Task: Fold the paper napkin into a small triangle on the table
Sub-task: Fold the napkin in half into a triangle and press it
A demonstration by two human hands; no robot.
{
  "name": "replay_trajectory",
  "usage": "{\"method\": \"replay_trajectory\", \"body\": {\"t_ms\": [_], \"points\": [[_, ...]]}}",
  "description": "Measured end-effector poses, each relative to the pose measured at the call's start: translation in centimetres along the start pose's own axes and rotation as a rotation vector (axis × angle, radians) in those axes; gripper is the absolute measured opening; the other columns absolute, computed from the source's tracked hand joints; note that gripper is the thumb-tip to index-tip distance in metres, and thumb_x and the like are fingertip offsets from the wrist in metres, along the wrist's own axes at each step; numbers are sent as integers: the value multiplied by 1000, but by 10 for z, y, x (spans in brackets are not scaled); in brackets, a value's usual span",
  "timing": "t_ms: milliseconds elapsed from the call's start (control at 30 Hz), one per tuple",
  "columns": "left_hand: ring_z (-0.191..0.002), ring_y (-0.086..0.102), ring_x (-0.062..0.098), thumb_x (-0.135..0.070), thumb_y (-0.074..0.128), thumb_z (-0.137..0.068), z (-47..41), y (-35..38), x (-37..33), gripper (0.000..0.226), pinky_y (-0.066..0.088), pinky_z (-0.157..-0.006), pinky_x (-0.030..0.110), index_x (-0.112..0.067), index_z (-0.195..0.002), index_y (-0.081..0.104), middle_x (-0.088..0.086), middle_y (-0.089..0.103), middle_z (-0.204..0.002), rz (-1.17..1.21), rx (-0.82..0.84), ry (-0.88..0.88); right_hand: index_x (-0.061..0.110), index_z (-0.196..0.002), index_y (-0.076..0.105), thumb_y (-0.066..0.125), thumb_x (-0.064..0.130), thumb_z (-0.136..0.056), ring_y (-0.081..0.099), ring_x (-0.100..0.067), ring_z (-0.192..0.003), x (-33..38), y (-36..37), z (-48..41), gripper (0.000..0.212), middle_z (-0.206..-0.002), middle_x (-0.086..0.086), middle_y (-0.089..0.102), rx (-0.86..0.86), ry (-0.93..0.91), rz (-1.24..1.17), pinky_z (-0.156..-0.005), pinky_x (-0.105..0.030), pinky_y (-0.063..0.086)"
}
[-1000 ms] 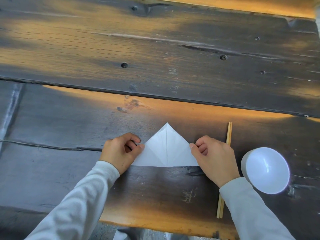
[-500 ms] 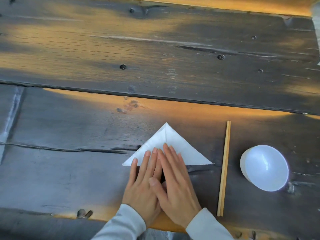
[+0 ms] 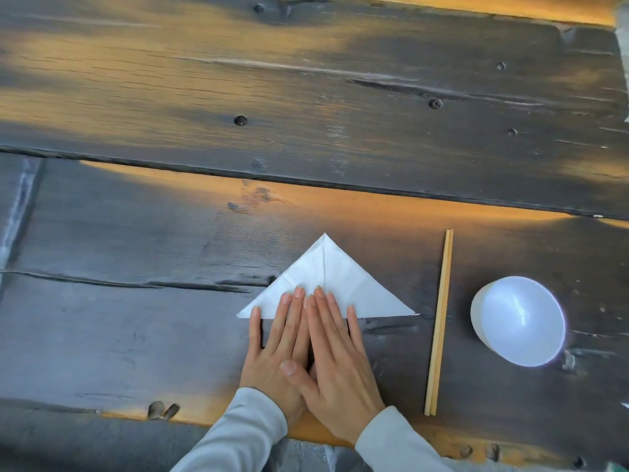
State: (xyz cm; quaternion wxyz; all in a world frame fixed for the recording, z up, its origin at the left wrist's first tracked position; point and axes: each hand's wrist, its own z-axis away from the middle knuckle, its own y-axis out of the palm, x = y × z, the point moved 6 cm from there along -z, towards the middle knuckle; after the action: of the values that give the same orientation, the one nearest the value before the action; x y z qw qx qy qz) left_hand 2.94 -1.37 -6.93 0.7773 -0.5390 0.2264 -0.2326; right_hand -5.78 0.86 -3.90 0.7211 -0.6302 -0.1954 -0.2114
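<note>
A white paper napkin (image 3: 332,277) lies folded into a triangle on the dark wooden table (image 3: 306,97), apex pointing away from me, with a crease down its middle. My left hand (image 3: 275,345) and my right hand (image 3: 335,349) lie flat side by side, palms down, fingers stretched out. Their fingertips rest on the napkin's near edge, covering the middle of its base. The right thumb overlaps the left hand. Neither hand holds anything.
A pair of wooden chopsticks (image 3: 439,321) lies lengthwise just right of the napkin. Further right stands a white bowl (image 3: 519,320). The table's near edge (image 3: 204,420) runs just below my wrists. A gap between planks (image 3: 306,182) crosses the table beyond the napkin.
One second ago both hands were curled at the napkin's left and right corners. They came together at the middle of its base and flattened out; since half a second ago they have hardly moved.
</note>
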Motion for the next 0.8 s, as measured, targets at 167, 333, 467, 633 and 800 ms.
{"method": "replay_trajectory", "body": {"t_ms": [167, 333, 467, 633, 800], "points": [[-151, 20, 32, -44, 24, -98, -1, -1, 2, 69, 6, -119, 63, -4, -154, 26, 16, 19, -164, 9, -36, -6, 4, -159, 20, 22, 67, -102, 4, -23, -157, -10, 4, 5, 85, -169, -10, 12, 38, 46, 127, -122, -55, 8], [-151, 20, 28, -53, 17, -102, -2, 0, 5, 71, 9, -120, 61, -4, -154, 24, 14, 23, -163, 53, -60, -11, 5, -159, 21, 26, 68, -101, 9, -27, -157, -28, 0, 18, 86, -169, -12, 13, 43, 115, 226, -123, -54, 9], [-152, 17, 28, -51, 18, -103, -2, 1, 8, 70, 10, -120, 60, -5, -155, 23, 13, 18, -165, 57, -74, 17, 6, -160, 20, 30, 69, -100, 9, -27, -157, -41, -1, 24, 87, -170, -12, 11, 51, 158, 281, -123, -52, 8], [-152, 18, 30, -63, 24, -99, 2, -1, 21, 80, 17, -119, 59, -6, -155, 25, 11, 21, -165, 35, -55, 1, 9, -161, 18, 33, 73, -97, 6, -27, -157, -50, -2, 30, 91, -170, -12, 11, 24, 206, 314, -123, -53, 11], [-152, 19, 27, -66, 24, -97, 12, 1, 42, 84, 21, -118, 60, -7, -156, 23, 10, 20, -165, 1, -66, -17, 11, -161, 14, 33, 70, -98, 5, -32, -157, -53, -5, 35, 88, -170, -15, 10, 14, 219, 341, -124, -54, 10]]}}
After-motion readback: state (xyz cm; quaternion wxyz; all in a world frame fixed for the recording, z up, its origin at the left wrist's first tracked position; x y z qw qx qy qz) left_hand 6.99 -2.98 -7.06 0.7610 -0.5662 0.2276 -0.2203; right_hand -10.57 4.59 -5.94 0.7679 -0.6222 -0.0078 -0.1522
